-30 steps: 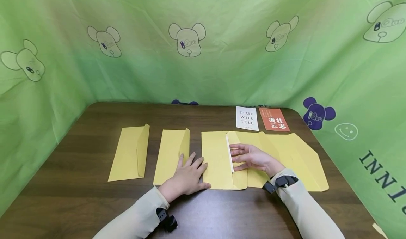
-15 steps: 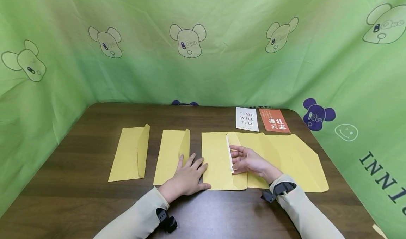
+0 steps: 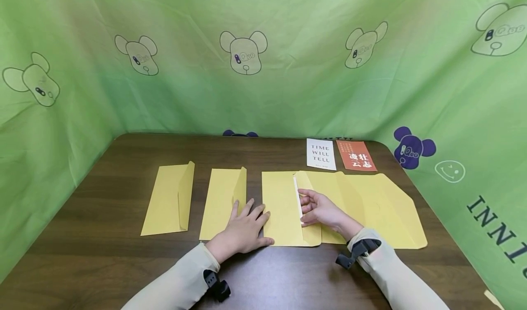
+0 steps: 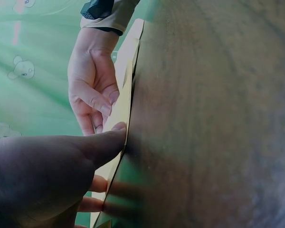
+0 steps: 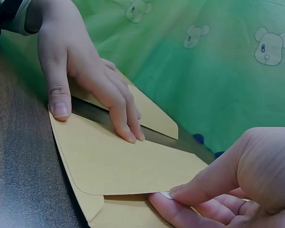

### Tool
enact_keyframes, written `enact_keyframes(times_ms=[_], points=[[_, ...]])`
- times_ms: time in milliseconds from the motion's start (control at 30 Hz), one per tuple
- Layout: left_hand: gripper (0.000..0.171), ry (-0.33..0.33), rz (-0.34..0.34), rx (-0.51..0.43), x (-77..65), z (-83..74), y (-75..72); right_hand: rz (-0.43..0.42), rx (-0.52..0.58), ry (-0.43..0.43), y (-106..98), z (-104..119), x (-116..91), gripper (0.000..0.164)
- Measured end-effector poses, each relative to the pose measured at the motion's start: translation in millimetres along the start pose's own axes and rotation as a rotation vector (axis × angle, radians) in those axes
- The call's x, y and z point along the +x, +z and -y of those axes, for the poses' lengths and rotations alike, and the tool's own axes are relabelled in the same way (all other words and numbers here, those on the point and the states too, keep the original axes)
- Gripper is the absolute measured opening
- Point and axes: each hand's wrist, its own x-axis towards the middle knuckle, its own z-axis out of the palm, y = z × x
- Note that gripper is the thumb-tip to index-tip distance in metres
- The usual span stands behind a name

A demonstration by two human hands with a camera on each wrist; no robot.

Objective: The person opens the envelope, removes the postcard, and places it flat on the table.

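Observation:
My left hand (image 3: 244, 230) lies with spread fingers across the left edge of a yellow envelope (image 3: 281, 209) in the middle of the table. Its thumb (image 5: 60, 107) presses near the envelope's front corner in the right wrist view. At the envelope's opening on the right, a narrow strip of a white card (image 3: 298, 198) sticks out. My right hand (image 3: 325, 213) pinches that card between thumb and fingers; the right wrist view shows just a white corner (image 5: 167, 194) at the fingertips. The rest of the card is hidden inside the envelope.
Two more envelopes, one far left (image 3: 162, 200) and one beside the left hand (image 3: 218, 195), lie on the brown table (image 3: 103, 264). Other open envelopes (image 3: 387, 209) overlap at the right. A white printed card (image 3: 321, 154) and a red one (image 3: 356, 155) lie behind them.
The right hand's thumb has come in against the white card, and its fingers have closed from spread to a pinch. The right wrist has shifted slightly left. The left hand stays put.

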Motion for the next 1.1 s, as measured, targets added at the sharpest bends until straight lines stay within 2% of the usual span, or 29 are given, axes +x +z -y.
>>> enact_keyframes(times_ms=[433,1100], points=[[0.072,0.0,0.012,0.018,0.5,-2.2,-1.3,-0.015,-0.002,-0.023,0,0,-3,0.09],[0.071,-0.003,0.023,0.023,-2.5,-4.0,-5.7,-0.049,-0.013,-0.012,-3,1,-13,0.09]])
